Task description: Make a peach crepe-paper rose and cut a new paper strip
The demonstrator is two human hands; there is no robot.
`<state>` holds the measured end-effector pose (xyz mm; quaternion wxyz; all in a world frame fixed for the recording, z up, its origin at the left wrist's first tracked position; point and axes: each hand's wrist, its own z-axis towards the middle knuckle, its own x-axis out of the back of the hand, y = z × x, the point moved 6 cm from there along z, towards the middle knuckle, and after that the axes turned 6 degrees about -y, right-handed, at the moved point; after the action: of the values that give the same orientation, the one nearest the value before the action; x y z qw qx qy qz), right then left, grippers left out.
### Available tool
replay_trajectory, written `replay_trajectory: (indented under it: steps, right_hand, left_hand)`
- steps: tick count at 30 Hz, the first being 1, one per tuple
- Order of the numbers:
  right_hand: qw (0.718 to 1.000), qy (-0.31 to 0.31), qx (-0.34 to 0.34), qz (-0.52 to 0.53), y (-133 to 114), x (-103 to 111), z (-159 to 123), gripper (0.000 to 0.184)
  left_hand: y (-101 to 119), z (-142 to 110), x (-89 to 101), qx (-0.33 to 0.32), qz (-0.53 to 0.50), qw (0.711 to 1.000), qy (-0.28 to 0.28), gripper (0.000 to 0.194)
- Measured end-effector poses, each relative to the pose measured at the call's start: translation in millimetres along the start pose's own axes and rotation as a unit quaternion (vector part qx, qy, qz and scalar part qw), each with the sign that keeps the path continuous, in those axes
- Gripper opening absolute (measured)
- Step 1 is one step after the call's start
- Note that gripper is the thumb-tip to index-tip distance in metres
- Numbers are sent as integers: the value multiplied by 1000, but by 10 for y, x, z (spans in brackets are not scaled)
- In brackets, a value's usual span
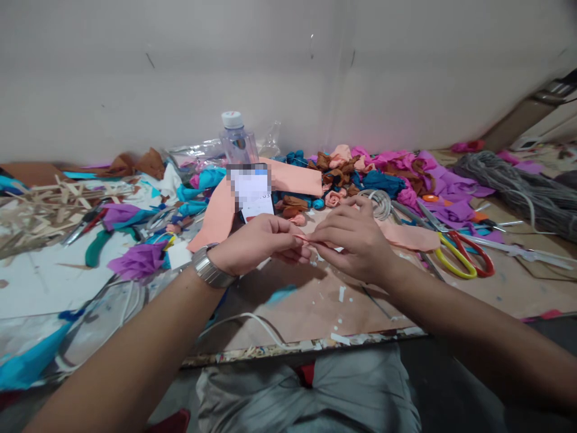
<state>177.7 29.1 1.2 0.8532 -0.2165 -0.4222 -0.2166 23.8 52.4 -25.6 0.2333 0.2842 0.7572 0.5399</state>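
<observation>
— Condition of the hands?
— Left hand [265, 242] and right hand [354, 237] together, fingertips pinching a small pink piece [303, 238], right of the phone [258, 207] and nearer the wearer. Fingers obscure its form.
— Surroundings?
— Bottle [238, 143] directly behind the phone; scissors [460, 248] well to its right; purple crumpled paper [137, 261] to its left.

Thin pink piece [302, 237] between the fingers [332, 234]
</observation>
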Motion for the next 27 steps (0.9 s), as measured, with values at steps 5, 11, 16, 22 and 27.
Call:
replay_trajectory:
  steps: [5, 11, 16, 22, 27]
  right_hand:
    - [1000, 6, 25, -13, -31, 14, -4, 9]
    - [1000, -3, 18, -8, -38, -2, 11, 11]
    - [1000, -4, 4, 3, -23, -23, 18, 11]
    - [998, -32, -44, 43, 53, -112, 12, 9]
    - [993, -39, -83, 81, 133, -158, 1, 4]
  left_hand:
    - [6, 9, -13, -15, 2, 1000, -1, 28]
    - [-20, 9, -7, 0, 27, 999, 28, 25]
    - [-20, 8, 14, 8, 65, 996, 54, 24]
    - [56, -3, 2, -43, 186, 979, 69, 24]
    - [161, -66, -29, -113, 359, 919, 123, 24]
